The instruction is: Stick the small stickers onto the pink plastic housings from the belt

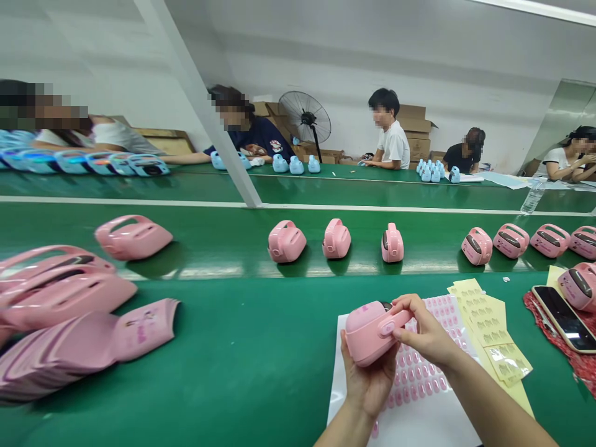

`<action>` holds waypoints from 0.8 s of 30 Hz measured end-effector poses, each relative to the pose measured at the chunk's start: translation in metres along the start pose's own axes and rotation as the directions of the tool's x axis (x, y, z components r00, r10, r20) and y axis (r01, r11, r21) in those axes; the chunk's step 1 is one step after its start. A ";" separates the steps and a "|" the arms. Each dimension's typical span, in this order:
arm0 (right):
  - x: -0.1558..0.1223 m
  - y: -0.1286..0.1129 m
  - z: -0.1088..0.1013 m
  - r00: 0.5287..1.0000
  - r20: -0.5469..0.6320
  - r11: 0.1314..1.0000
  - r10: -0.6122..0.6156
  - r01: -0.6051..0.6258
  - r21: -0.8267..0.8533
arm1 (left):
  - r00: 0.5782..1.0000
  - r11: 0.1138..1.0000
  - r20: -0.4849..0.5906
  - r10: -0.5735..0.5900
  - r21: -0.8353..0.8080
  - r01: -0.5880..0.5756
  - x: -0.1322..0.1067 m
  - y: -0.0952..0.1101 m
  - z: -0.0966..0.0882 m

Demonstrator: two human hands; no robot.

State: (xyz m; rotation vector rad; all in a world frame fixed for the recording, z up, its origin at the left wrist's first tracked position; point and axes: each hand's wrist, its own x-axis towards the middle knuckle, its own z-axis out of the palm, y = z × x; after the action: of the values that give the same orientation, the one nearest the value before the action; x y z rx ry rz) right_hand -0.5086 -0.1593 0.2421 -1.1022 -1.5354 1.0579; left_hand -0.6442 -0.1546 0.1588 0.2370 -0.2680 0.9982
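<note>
– Gripping what, exactly?
– Pink case (365, 341), just over the sheet (419, 416): left hand (370, 388) cups it from below, right hand (426, 332) pinches the handle (399, 318).
– Finish?
– Smooth, plasticky, soft sheen, chunky rounded body, pink oval (387, 328) at the handle's end. Sheet's white with rows of shiny ovals (429, 386).

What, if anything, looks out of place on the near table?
The phone at right, lying on a ragged red mat, looks unrelated to the handheld pink gadget. The yellow sheets lie crooked. No spill visible.
</note>
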 end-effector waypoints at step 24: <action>-0.001 0.001 -0.001 1.000 0.004 1.000 -0.006 0.006 -0.007 | 0.996 0.999 -0.088 0.034 -0.010 -0.035 -0.002 -0.003 -0.001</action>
State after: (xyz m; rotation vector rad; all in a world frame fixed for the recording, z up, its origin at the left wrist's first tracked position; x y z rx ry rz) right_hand -0.5073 -0.1601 0.2416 -1.1008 -1.5460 1.0518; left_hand -0.6427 -0.1572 0.1567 0.1783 -0.1981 1.0378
